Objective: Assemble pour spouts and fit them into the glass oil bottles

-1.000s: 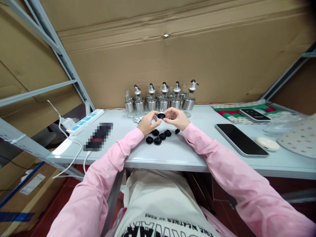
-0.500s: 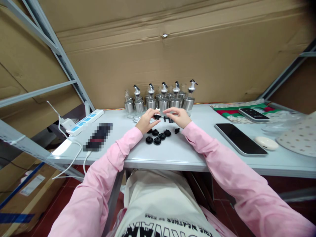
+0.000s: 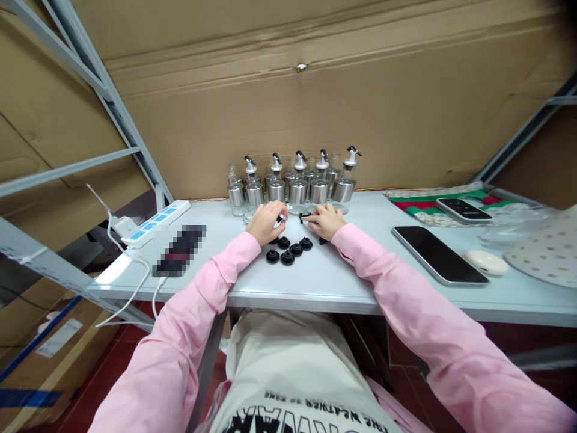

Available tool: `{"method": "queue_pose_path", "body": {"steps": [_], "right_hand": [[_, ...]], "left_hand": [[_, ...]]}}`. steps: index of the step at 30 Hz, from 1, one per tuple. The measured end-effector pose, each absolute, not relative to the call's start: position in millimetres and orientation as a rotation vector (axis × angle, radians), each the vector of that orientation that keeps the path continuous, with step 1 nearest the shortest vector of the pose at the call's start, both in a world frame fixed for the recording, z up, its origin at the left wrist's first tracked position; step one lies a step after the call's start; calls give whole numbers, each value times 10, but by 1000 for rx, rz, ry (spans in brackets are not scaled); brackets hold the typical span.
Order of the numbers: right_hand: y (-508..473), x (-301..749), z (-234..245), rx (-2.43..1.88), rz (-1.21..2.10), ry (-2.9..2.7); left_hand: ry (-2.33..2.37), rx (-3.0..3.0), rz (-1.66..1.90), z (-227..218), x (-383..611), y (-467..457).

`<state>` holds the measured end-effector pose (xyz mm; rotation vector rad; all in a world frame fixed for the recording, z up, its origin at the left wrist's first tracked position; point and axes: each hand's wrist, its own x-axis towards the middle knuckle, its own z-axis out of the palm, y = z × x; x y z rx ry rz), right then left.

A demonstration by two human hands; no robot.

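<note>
Pinching a black-and-silver piece [image 3: 280, 218] in the left hand [image 3: 267, 222], over the middle of the desk [image 3: 279, 290]. Fingers curled in and thumb close to the fingertips, with the small piece between, mostly hidden. Touching a little black bit [image 3: 305, 216] with the right hand [image 3: 327, 221], just to the right of that piece. Fingers half bent; cannot tell if gripping it or only pressing on it.

Lying in a bunch just in front of the hands: round black caps [image 3: 287, 257], dull like rubber, wide at the bottom, with a knob on top. Standing close together just behind the hands: bottles [image 3: 298, 191] of clear glass, with shiny metal wrapped around the middle. Cannot tell if filled. On top of five: silver spouts [image 3: 300, 161] with black tips.

Farther left: a long white power strip [image 3: 160, 222] with blue squares. Farther right: a flat phone [image 3: 439, 255] with smooth black glass, and a smooth, white, oval case [image 3: 485, 261]. Behind it all: brown cardboard [image 3: 315, 108], creased, with a small torn hole.
</note>
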<state>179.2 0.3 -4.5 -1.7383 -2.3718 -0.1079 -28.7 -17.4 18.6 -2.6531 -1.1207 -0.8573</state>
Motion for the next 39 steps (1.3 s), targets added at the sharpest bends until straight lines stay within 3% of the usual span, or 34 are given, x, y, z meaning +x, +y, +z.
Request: {"method": "queue_pose_path", "body": {"steps": [10,23,39], "right_hand": [[159,1735,-56,-1842,-189,-2386],[73,1777,20,-1615,-64,-2376],[73,1698,39,-1800,-74,-2291]], "left_hand": [[-1199,-2595,-829,164,-294,-157],[-1249,-2617,-866,152,-290,-150],[-1251,-2668,-889,106,-294,-108]]}}
